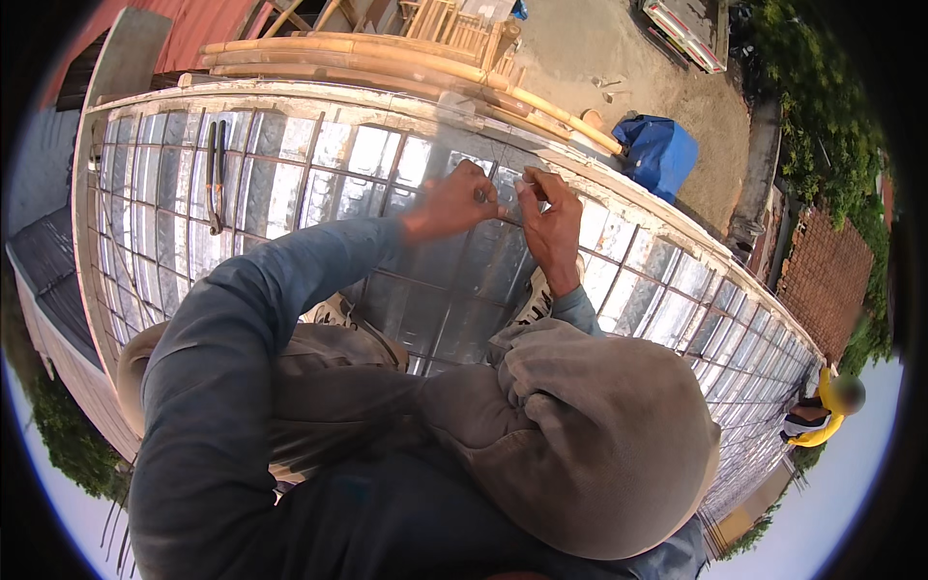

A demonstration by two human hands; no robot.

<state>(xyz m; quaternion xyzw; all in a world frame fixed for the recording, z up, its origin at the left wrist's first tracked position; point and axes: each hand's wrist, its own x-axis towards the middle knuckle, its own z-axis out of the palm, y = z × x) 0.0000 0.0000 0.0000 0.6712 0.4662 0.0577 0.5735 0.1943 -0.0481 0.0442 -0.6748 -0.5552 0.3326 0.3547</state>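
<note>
My left hand (459, 201) is a little blurred, its fingers pinched together above the steel bar grid (391, 174). Close beside it, my right hand (551, 217) is closed too, thumb against forefinger. Between them runs what looks like a thin dark wire (500, 150), faint against the shiny decking; its ends are hard to make out. Ribbed metal decking (280, 193) lies under the bars. My shoes (535, 300) rest on it beneath my bent knees.
A long-handled cutter-like tool (215, 184) lies on the bars at the left. Bamboo poles (358, 56) run beyond the deck's far edge board (387, 100). Below are a blue tarp (657, 155) and a truck (684, 34). A person in yellow (822, 420) is at the far right.
</note>
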